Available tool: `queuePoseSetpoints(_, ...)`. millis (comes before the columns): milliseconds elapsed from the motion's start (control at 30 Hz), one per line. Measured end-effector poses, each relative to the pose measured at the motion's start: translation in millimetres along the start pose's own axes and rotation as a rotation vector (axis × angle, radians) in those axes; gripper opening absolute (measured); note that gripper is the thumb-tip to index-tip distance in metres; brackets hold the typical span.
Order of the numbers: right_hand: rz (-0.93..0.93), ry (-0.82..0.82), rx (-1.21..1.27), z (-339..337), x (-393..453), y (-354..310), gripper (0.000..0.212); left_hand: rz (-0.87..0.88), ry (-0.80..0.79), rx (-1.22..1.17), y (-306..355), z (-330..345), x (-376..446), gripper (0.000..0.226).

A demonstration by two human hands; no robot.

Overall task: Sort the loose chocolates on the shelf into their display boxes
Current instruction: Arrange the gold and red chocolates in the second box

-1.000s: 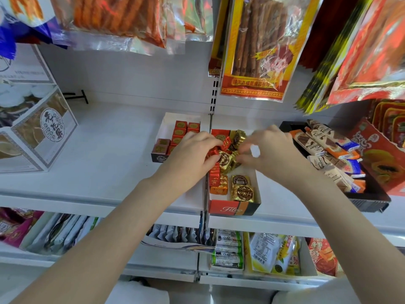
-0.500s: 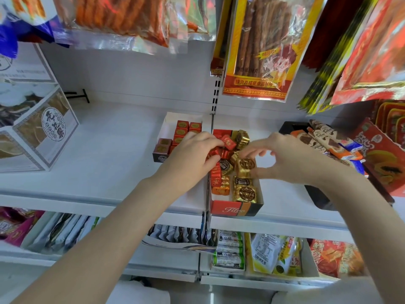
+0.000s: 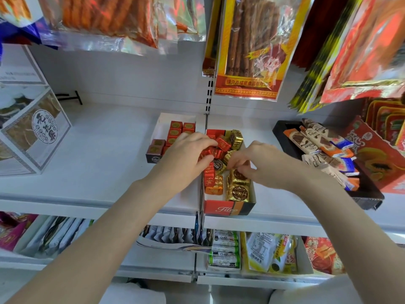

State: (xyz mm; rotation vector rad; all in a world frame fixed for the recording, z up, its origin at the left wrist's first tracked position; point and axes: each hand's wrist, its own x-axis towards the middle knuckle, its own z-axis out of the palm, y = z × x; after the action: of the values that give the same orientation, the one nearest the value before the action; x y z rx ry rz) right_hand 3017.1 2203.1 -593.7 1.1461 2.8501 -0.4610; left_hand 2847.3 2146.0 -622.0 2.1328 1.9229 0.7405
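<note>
Two hands work over the red-fronted display box (image 3: 229,208) at frame centre, on the white shelf (image 3: 105,154). Left hand (image 3: 186,153) — fingers curled, gripping red-wrapped chocolates (image 3: 215,150). Right hand (image 3: 263,165) — fingertips pinching a gold-wrapped chocolate (image 3: 237,175) inside the box.

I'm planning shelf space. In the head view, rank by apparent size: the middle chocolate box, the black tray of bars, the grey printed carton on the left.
1. Grey printed carton, though partly cut off and nearer the camera.
2. Black tray.
3. Chocolate box.
</note>
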Motion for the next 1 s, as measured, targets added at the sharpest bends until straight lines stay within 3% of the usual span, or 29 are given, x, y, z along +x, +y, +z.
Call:
queuePoseSetpoints(100,-0.013,0.139,0.070,-5.2,-1.4,-3.3,0.015,-0.038,0.006,-0.069,-0.7,-0.5,-0.4,0.051)
queuePoseSetpoints(167,-0.036,0.224,0.207,-6.0,-1.7,-11.1,0.017,-0.049,0.003,-0.117,-1.2,-2.4,-0.5,0.051)
queuePoseSetpoints(367,-0.066,0.247,0.218,21.9,10.0,-30.1,0.030,-0.110,0.008,-0.197,-4.2,-9.3,-2.5,0.045)
queuePoseSetpoints(500,-0.034,0.256,0.392,7.3,6.3,-22.5,0.028,-0.154,0.018,-0.356,-9.8,-12.4,-2.7,0.044)
queuePoseSetpoints(633,0.051,0.290,0.726,-10.7,-3.0,-3.8,0.024,-0.150,0.001,-0.404,-7.7,-19.7,-4.2,0.049)
queuePoseSetpoints(867,0.114,0.391,0.573,-3.1,-3.5,9.8,0.029,-0.034,-0.037,-0.225,8.6,-12.3,-7.6,0.045)
queuePoseSetpoints(1000,0.100,0.493,0.667,4.5,4.6,1.1,0.029,-0.071,0.025,-0.136,8.4,-0.5,-0.3,0.048)
